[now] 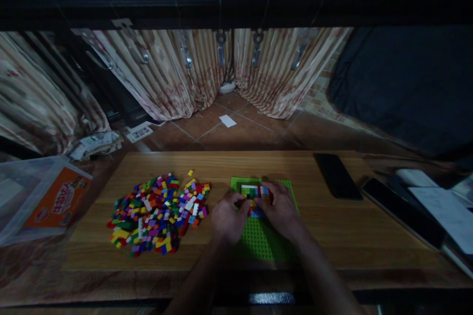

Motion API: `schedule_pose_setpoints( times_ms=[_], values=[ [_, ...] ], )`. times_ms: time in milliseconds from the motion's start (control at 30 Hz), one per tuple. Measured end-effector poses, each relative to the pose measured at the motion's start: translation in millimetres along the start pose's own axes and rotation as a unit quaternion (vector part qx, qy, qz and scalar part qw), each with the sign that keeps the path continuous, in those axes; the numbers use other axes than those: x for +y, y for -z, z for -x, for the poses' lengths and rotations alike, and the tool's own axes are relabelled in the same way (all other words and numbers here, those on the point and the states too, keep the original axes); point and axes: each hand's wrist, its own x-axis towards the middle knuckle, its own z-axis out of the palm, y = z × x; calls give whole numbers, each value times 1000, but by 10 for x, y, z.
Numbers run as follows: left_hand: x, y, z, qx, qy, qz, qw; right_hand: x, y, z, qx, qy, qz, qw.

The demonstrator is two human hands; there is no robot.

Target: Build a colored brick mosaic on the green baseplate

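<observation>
A green studded baseplate lies on the wooden table in front of me. On its upper half stands a low build of toy bricks in white, green, red, yellow and blue, partly covered by my fingers. At the build's left side is my left hand, thumb and fingertips drawn together; whatever is between them is too small to make out. My right hand curves over the right side, its thumb and fingers closed on the bricks. Left of the plate spreads a big heap of loose multicoloured toy bricks.
One dark phone lies at the table's right; another long dark device lies beyond it, near papers. A clear plastic box with an orange label stands left. Striped curtains hang behind a dark bar.
</observation>
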Motion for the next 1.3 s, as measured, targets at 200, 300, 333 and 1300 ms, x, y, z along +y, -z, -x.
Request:
schedule_pose_setpoints(
  times_ms=[200, 300, 333, 1300],
  values=[
    [26, -3, -25, -8, 31, -3, 999, -63, -12, -12, 1, -24, -7, 1000],
    [35, -7, -46, -12, 41, -7, 999, -103, -32, -13, 1, -30, -8, 1000],
    [39, -9, -54, -12, 39, -12, 999, -119, -43, -12, 2, -31, -7, 999],
    [-686, 1170, -258, 194, 29, 48, 980, 45, 284, -47, 16, -152, -64, 986]
  ],
)
